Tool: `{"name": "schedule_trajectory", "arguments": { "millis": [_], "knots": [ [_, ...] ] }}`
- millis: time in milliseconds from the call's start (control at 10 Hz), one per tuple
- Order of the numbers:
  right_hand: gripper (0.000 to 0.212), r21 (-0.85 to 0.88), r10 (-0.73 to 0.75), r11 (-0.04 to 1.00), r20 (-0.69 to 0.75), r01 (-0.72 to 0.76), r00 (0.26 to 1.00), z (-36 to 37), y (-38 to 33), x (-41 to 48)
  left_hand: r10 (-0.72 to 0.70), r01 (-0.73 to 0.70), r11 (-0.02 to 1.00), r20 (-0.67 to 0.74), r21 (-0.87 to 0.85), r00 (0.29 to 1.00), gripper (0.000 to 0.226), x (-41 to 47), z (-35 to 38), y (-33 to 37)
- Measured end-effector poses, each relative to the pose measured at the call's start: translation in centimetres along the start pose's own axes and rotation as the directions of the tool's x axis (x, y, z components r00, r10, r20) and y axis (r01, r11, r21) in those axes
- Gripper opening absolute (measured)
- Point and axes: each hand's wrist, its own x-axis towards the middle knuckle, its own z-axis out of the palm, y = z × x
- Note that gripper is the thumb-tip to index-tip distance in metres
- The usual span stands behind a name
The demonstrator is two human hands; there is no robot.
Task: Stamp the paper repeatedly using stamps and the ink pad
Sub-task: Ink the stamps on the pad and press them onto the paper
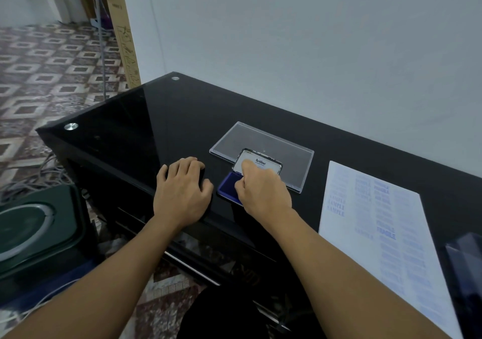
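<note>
The ink pad (227, 184) lies open on the black table, showing its blue pad, with its white-labelled lid (263, 162) tipped back. My right hand (260, 190) is over the pad with its fingers curled downward, pinching a stamp that the hand hides almost fully. My left hand (182, 190) rests on the table left of the pad, its fingers bent over a dark shape I cannot make out against the black top. The white paper (375, 224) lies to the right, covered with columns of blue stamped words.
A clear plastic case (250, 138) lies flat behind the ink pad. A dark flat object (464, 273) sits at the right edge past the paper. The glass table's left edge (86, 161) drops to a patterned floor with a speaker (34, 226) and cables.
</note>
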Motion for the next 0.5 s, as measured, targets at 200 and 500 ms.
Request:
{"name": "schedule_trajectory", "arguments": {
  "millis": [200, 500],
  "knots": [
    [0.016, -0.001, 0.009, 1.0, 0.007, -0.009, 1.0, -0.2, 0.0, -0.4, -0.001, 0.001, 1.0, 0.004, 0.0, 1.0, 0.036, -0.1, 0.0, 0.1],
    [0.006, 0.046, 0.001, 0.999, 0.011, -0.002, 1.0, -0.7, -0.3, -1.4, 0.011, -0.011, 1.0, -0.002, -0.002, 1.0, 0.037, -0.1, -0.2, 0.1]
  ]
}}
